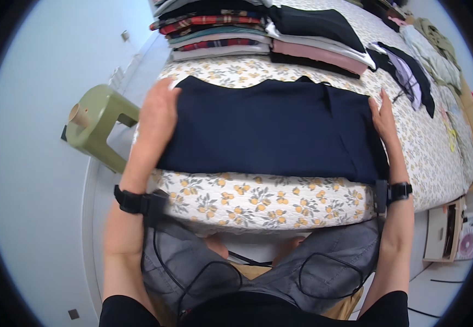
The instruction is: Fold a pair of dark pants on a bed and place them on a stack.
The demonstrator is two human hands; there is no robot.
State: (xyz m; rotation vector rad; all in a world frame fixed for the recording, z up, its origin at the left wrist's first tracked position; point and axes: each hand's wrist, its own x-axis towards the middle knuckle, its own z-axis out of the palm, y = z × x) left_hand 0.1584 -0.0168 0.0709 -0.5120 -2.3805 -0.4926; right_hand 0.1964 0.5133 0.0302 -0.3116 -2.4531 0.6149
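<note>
A dark navy garment (252,128), folded into a wide rectangle, lies across the near part of the bed. At its left end is my left hand (160,111), blurred, with its fingertips by the upper left corner; whether they grip the cloth is unclear. Along the right edge rests my right hand (383,117), thumb and fingers apart, touching the side of the cloth. A loose flap of fabric runs down the garment's right part, and its top edge is slightly wavy.
Behind the garment, two folded clothes stacks stand on the flowered bedspread (247,201): a plaid-and-grey pile (217,46) and a black-and-pink pile (318,43). Loose clothes (411,76) lie at right. A green stool (103,122) holding a cardboard tube (78,115) stands left.
</note>
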